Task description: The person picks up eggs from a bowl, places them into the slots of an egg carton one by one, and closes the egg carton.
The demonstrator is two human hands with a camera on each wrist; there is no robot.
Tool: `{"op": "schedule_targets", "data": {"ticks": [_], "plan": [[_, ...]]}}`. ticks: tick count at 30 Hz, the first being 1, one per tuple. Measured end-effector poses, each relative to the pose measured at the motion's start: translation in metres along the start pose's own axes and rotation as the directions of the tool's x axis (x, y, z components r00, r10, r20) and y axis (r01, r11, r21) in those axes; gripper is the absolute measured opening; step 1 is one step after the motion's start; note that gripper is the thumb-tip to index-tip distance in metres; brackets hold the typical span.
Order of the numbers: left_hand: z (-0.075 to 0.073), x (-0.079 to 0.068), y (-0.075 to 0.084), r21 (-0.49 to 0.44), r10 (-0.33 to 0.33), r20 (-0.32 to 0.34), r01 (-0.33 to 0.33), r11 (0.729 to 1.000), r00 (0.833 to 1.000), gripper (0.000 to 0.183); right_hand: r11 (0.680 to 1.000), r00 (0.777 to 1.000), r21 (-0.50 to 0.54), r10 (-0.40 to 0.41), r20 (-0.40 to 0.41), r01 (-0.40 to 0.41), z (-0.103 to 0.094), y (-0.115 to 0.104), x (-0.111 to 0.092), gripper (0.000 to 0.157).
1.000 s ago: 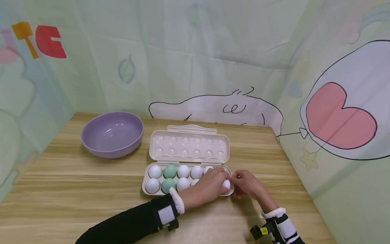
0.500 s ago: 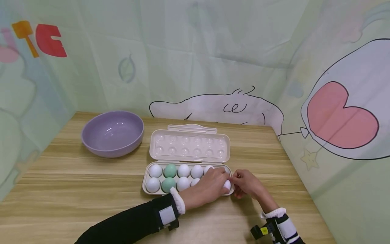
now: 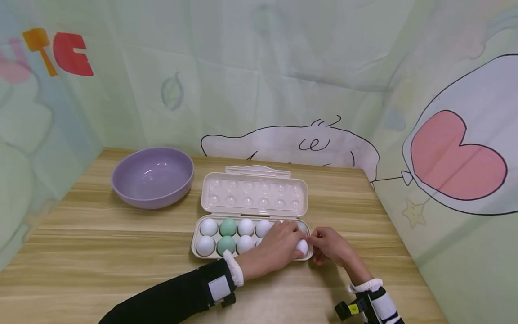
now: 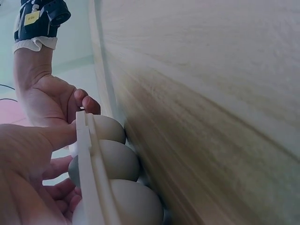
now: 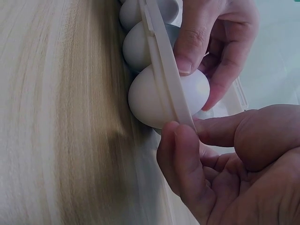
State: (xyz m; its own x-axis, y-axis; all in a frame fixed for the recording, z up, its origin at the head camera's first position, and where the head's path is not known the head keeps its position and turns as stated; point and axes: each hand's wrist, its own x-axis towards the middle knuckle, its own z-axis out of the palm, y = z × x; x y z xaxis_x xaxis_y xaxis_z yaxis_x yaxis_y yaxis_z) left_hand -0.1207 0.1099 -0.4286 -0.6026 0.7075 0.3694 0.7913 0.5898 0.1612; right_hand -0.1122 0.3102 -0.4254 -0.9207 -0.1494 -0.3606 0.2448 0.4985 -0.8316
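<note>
A pale egg box [image 3: 194, 246] lies on the table, filled with white eggs and two visible green eggs [image 3: 226, 245] in two rows. My left hand [image 3: 275, 247] reaches over its right end, thumb and fingers around the white egg [image 3: 301, 247] in the front right corner. The right wrist view shows that egg [image 5: 196, 91] seated in the box, its underside below the rim. My right hand [image 3: 332, 246] pinches the box's right rim [image 5: 174, 84], thumb above and fingers below. My left hand hides several eggs.
The translucent lid [image 3: 254, 216] lies folded back behind the box. A purple bowl [image 3: 151, 180] stands at the back left of the wooden table [image 3: 101, 270]. Printed fabric walls [image 3: 226, 67] enclose the table's back and sides.
The head view shifts slightly, so everything sits a little further right in it. Both hands keep their places at the egg box.
</note>
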Motion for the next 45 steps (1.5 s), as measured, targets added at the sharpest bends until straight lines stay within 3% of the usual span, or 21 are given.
{"op": "schedule_targets", "data": {"ticks": [10, 19, 23, 31, 38, 45], "plan": [[-0.012, -0.01, -0.01, -0.039, -0.025, -0.035, 0.024, 0.999, 0.999, 0.026, 1.0, 1.0, 0.006, 0.004, 0.004, -0.004, 0.002, 0.001, -0.001, 0.024], [-0.039, -0.034, -0.038, -0.161, -0.159, -0.068, 0.147, 0.976, 0.985, 0.026, 1.0, 1.0, 0.019, 0.0, 0.014, 0.0, 0.003, 0.003, -0.001, 0.029], [-0.052, -0.044, -0.053, -0.175, -0.228, -0.083, 0.211, 0.962, 0.97, 0.027, 1.0, 1.0, 0.018, 0.007, -0.005, -0.007, 0.002, 0.004, -0.002, 0.03], [-0.077, -0.061, -0.077, -0.166, -0.352, -0.073, 0.336, 0.927, 0.933, 0.034, 0.999, 0.993, -0.032, 0.038, -0.114, -0.042, 0.002, -0.002, -0.008, 0.028], [-0.093, -0.076, -0.096, -0.143, -0.427, -0.057, 0.416, 0.898, 0.902, 0.041, 0.999, 0.992, -0.035, 0.029, -0.123, -0.034, -0.007, -0.007, -0.009, 0.027], [-0.107, -0.092, -0.114, -0.181, -0.495, -0.052, 0.479, 0.859, 0.867, 0.045, 0.997, 0.993, -0.069, 0.005, -0.119, -0.014, -0.015, -0.014, -0.006, 0.031]]}}
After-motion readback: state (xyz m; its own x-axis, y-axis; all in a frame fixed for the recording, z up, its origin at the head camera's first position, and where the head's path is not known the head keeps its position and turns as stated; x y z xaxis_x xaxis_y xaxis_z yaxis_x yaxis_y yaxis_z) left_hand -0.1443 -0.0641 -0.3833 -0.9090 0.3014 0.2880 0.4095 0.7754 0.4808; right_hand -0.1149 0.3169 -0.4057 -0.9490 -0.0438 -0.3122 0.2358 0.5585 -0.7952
